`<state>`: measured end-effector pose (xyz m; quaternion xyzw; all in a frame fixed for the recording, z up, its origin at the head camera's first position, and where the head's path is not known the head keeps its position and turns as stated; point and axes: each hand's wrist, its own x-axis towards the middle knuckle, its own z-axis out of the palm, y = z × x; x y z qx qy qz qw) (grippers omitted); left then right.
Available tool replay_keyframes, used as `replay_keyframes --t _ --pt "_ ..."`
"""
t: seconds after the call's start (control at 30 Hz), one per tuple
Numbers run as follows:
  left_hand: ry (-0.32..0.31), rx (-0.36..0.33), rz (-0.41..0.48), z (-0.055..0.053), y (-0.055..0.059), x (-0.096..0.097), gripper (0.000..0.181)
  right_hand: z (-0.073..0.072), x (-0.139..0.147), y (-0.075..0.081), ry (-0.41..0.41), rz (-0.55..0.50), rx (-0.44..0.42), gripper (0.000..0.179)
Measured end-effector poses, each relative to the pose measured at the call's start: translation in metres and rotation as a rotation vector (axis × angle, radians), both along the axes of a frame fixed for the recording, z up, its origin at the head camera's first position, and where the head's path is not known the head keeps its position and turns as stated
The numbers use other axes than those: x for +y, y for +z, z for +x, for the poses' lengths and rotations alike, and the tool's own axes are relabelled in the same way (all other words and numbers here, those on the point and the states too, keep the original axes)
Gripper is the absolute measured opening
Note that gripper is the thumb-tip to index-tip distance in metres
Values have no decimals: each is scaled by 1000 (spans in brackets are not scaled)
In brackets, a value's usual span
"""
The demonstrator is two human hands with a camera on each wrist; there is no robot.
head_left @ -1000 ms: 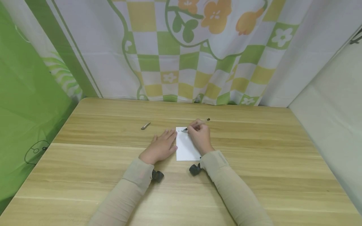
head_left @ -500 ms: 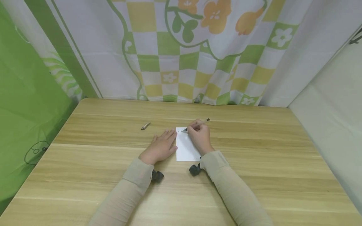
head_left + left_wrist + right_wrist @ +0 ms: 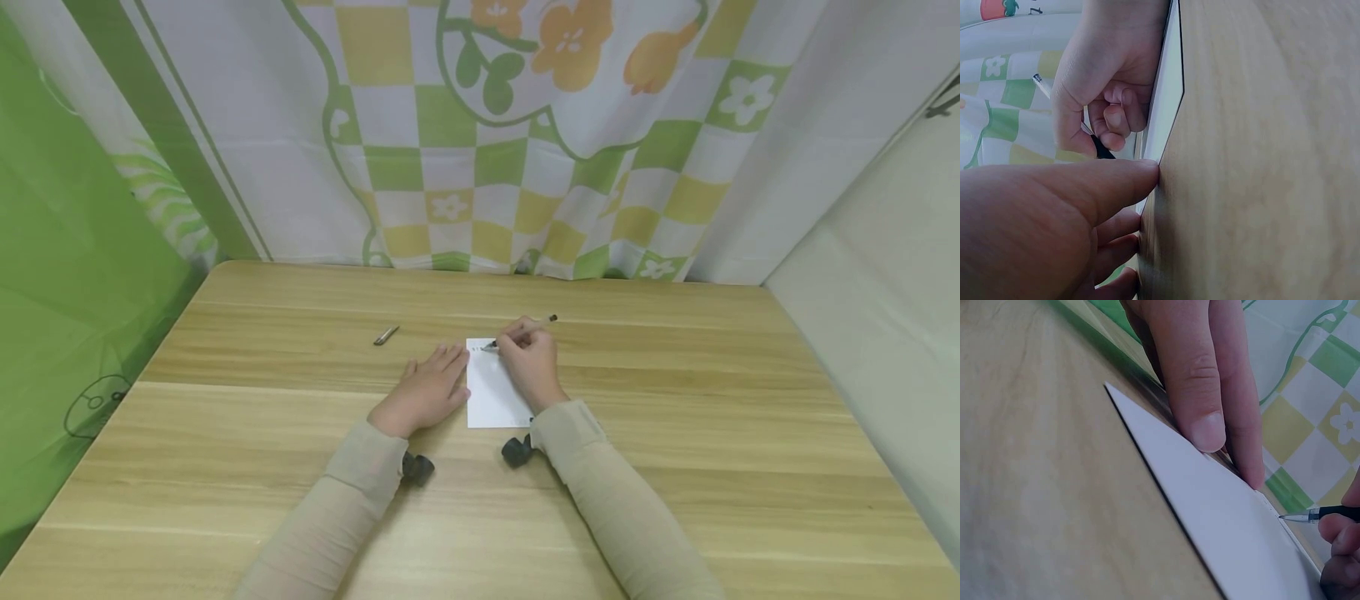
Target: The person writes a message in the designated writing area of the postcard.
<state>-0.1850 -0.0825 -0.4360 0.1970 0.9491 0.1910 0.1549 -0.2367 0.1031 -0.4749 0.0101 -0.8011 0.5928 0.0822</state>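
My right hand (image 3: 533,361) pinches a pen (image 3: 1308,515) with a black grip and a clear tip. The tip meets a white sheet of paper (image 3: 493,392) near its top edge, beside a few small dark marks. In the head view the pen's far end leans up and to the right. My left hand (image 3: 427,390) lies flat with fingers extended, its fingertips and thumb touching the paper's left edge. The left wrist view shows that thumb (image 3: 1129,178) at the edge, with the right hand curled beyond it.
A small pen cap (image 3: 386,336) lies on the wooden table (image 3: 262,433), left of the paper. Black wrist devices (image 3: 418,469) sit below both cuffs. A patterned curtain (image 3: 487,192) hangs at the table's far edge, and green cloth (image 3: 75,292) hangs at the left.
Hardly anything differs. Both hands and the paper stay in place, and the pen tip remains near the top of the sheet; its far end shifts very slightly.
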Motion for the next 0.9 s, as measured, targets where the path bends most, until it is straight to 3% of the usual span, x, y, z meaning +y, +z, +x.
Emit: replay_keyframes --t 0.9 --pt "0 1 2 -1 -3 -1 64 0 0 1 6 18 3 8"
